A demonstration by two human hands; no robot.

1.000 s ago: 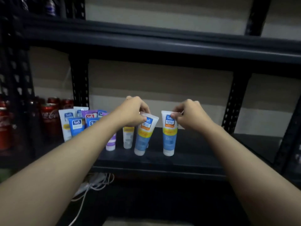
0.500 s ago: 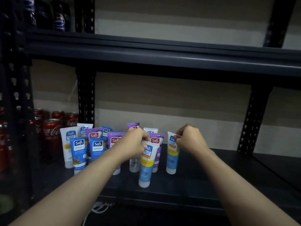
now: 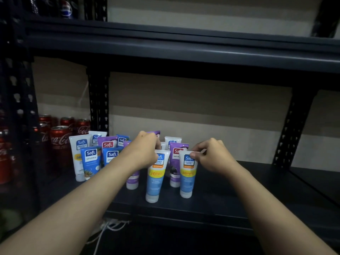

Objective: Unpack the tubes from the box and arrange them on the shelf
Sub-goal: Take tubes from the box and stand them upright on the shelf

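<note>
Starting far left with shiny red Coca-Cola cans [image 3: 59, 142], smooth metal cylinders; can count at least five before losing the rest in the dark. Up top, spotting glossy Pepsi bottles [image 3: 65, 8] on the higher board, number impossible to tell. Next, a cluster of soft plastic Safi tubes [image 3: 91, 162] standing cap-down on the dark matte metal shelf [image 3: 248, 192], flat crimped ends up, rounded caps at the bottom: counting roughly a dozen in white, blue and purple. Pinching the crimped top of a white-blue-yellow tube [image 3: 155, 178] with the left hand [image 3: 145, 153], fingers curled tight round it, cap down on the shelf near the front edge, leaning a bit. Just beside it on the right, gripping the top of a matching tube [image 3: 187, 173] with the right hand [image 3: 213, 157], thumb and fingertips clamped on the crimp, upright on its cap. Under the shelf, a loose white cable [image 3: 110, 224]. Either side, black perforated uprights [image 3: 98, 100], two in plain sight.
</note>
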